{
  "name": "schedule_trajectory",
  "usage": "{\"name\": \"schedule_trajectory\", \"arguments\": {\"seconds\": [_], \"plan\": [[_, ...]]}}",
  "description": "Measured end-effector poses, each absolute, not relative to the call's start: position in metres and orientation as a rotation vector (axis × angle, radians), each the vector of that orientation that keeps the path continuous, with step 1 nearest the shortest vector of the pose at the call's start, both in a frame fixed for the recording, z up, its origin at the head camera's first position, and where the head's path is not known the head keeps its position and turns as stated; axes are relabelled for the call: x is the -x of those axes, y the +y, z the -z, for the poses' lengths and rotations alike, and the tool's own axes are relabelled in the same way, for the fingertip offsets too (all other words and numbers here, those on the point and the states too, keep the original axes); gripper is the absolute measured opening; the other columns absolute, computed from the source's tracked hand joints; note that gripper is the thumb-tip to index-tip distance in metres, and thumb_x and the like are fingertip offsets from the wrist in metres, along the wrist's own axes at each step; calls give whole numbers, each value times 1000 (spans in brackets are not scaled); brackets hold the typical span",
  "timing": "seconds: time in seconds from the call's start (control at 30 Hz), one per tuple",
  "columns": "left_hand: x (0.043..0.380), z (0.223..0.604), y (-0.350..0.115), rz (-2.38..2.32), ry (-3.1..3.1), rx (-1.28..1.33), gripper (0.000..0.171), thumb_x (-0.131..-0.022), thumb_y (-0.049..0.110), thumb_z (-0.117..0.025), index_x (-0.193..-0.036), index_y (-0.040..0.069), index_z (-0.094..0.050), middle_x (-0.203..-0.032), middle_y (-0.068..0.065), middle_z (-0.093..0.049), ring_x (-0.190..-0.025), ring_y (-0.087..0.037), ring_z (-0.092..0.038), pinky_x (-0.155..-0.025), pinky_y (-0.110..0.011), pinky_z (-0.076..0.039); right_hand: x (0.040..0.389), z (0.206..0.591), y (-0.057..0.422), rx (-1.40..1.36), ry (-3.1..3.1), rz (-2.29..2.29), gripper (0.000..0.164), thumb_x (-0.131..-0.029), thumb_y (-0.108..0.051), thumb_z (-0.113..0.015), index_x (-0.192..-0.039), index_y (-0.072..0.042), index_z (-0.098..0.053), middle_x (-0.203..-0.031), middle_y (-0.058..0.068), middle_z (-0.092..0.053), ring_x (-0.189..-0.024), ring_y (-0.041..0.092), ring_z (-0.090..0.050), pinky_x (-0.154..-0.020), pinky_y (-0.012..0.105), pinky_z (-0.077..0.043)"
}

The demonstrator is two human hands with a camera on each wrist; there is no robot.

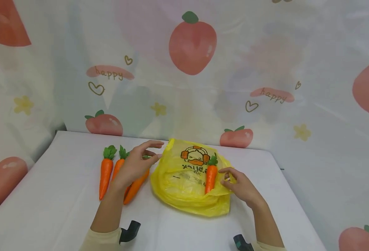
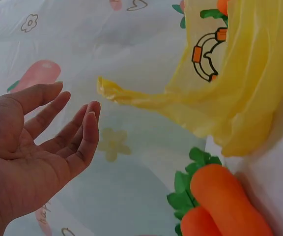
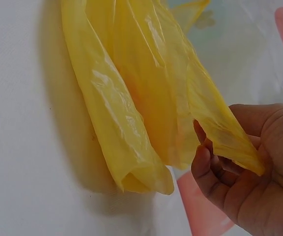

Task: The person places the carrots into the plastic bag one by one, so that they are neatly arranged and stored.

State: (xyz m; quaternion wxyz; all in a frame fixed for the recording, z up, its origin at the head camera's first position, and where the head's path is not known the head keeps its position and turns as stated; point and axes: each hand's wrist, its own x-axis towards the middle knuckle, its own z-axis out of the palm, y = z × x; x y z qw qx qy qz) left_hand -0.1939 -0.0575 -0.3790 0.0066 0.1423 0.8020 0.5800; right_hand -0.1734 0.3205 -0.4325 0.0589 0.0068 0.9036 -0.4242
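Note:
A yellow plastic bag (image 1: 178,188) with a printed duck lies spread on the table. One orange carrot (image 1: 211,177) with green leaves rests in its opening, the tip behind the bag's near edge. My right hand (image 1: 239,186) holds the bag's right edge, thumb on one side and curled fingers on the other; the right wrist view shows the yellow film (image 3: 225,137) between them. My left hand (image 1: 136,165) hovers by the bag's upper left, fingers loosely bent. In the left wrist view a gap separates its fingertips from the bag's twisted corner (image 2: 127,97).
Left of the bag, several more carrots (image 1: 106,176) lie on the white tabletop (image 1: 59,205), some partly hidden behind my left hand and forearm. A fruit-printed curtain (image 1: 159,87) hangs behind the table and along both sides.

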Motion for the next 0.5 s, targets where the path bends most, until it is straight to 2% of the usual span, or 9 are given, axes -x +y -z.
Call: {"name": "schedule_trajectory", "arguments": {"seconds": [0.3, 0.5], "plan": [[196, 389, -109, -1731, 2592, -399, 39, -103, 18, -67, -141, 18, -61, -140, -6, -59, -114, -30, -58, -87, -43, -54, 174, 434, 322, -19, 2729, 1297, 34, -100, -12, -67, -134, -11, -65, -113, 11, -53, -117, 32, -47, -90, 36, -51], [200, 396, -130, -1637, 2669, -360, 37, -104, 20, -65, -141, 18, -61, -139, -6, -59, -116, -30, -58, -88, -44, -53, 174, 434, 321, -6, 2725, 1304, 34, -100, -11, -67, -133, -11, -64, -112, 11, -53, -118, 32, -47, -90, 36, -51]]}}
